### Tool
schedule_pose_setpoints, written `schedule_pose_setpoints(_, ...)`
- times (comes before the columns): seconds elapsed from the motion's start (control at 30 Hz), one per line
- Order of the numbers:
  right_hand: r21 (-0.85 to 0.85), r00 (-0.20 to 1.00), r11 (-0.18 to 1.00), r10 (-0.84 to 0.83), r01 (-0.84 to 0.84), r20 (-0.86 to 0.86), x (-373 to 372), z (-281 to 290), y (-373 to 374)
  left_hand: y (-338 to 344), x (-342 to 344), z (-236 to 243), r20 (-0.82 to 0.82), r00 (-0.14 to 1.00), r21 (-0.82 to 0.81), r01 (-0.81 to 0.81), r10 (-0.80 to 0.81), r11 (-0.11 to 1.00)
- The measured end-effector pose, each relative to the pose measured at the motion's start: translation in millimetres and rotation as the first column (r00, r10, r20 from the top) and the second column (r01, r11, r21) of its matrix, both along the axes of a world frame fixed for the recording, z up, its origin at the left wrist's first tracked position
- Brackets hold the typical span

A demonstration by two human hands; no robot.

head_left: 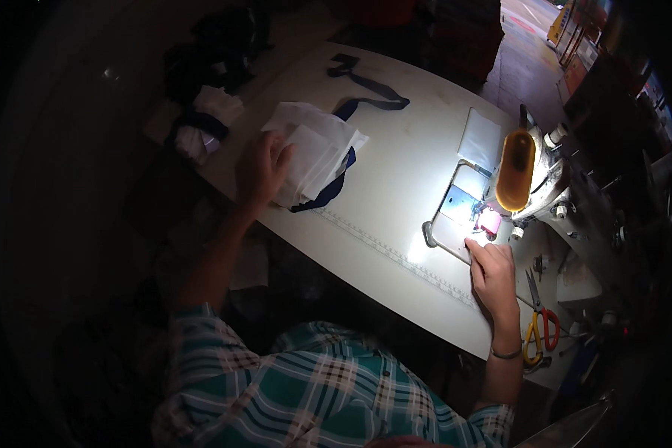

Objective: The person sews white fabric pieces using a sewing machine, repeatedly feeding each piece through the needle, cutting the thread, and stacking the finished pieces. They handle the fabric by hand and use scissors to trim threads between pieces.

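A loose stack of white fabric pieces (313,153) lies at the left of the sewing table, with a navy strap (333,193) running beneath and beside it. My left hand (263,170) is at the stack's left edge, fingers curled on the white fabric. To the right stands a sewing machine (549,175) with its lamp shining on the needle area. My right hand (494,275) is just in front of the presser foot, index fingertip down on the metal plate (449,230). Its other fingers are bent, and whatever lies under them is hidden.
A clear ruler strip (396,257) runs along the table's near edge. Scissors (539,328) with red and yellow handles lie right of my right wrist. A dark strap (377,93) trails at the far side. White and dark cloth (201,127) is bundled past the left edge.
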State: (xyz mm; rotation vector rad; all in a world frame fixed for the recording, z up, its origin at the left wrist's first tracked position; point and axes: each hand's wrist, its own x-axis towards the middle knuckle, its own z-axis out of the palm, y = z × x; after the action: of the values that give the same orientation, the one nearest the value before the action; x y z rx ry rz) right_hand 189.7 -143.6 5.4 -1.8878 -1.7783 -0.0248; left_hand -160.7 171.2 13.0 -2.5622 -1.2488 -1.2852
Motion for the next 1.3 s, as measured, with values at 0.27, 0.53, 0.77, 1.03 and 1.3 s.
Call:
schedule_pose_setpoints(0.27, 0.003, 1.0, 1.0, 0.006, -0.006, 0.006, 0.7, 1.7, 0.2, 12.5, 5.7, 41.2, -0.235, 0.967, -0.442, -0.015, -0.1, 0.897)
schedule_pose_setpoints(0.53, -0.019, 1.0, 1.0, -0.002, 0.002, -0.004, 0.5, 1.7, -2.1, -113.6, 76.0, 82.2, 0.395, 0.803, -0.576, 0.595, -0.446, 0.561)
schedule_pose_setpoints(0.77, -0.019, 1.0, 1.0, -0.021, 0.021, -0.005, 6.4, -4.8, -2.6, -150.2, 131.2, 28.3, 0.081, 0.911, -0.793, 0.304, -0.404, 0.527)
schedule_pose_setpoints(1.03, 0.071, 0.998, 0.996, 0.058, -0.057, -0.013, -1.2, -0.8, -1.8, -129.1, 175.8, -0.2, -0.074, 0.699, -0.346, 0.651, -0.712, 0.675)
schedule_pose_setpoints(1.3, 0.059, 0.99, 0.995, 0.079, -0.086, 0.114, -3.7, -4.7, 1.0, -115.4, 199.6, 5.6, -0.09, 0.715, -0.67, 0.472, -0.693, 0.573)
